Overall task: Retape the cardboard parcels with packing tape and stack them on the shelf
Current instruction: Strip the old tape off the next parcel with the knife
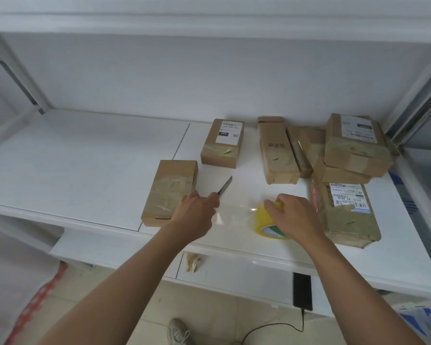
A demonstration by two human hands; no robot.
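Observation:
My right hand (294, 215) grips a yellow roll of packing tape (266, 220) on the white shelf (85, 165). A clear strip of tape (232, 215) stretches from the roll to my left hand (194, 212), which holds a knife (225, 186) with its blade pointing up and away. Just left of that hand lies a taped cardboard parcel (171, 192). Another parcel with a white label (223, 143) lies behind it. A long parcel (276, 150) and a pile of several parcels (353, 150) sit at the right. One flat labelled parcel (346, 212) lies beside my right hand.
A lower white ledge (234, 272) holds a black phone (302, 291) on a cable and a crumpled tape scrap (194, 261). Metal shelf posts (418, 108) rise at both sides. A shoe (178, 331) shows on the tiled floor below.

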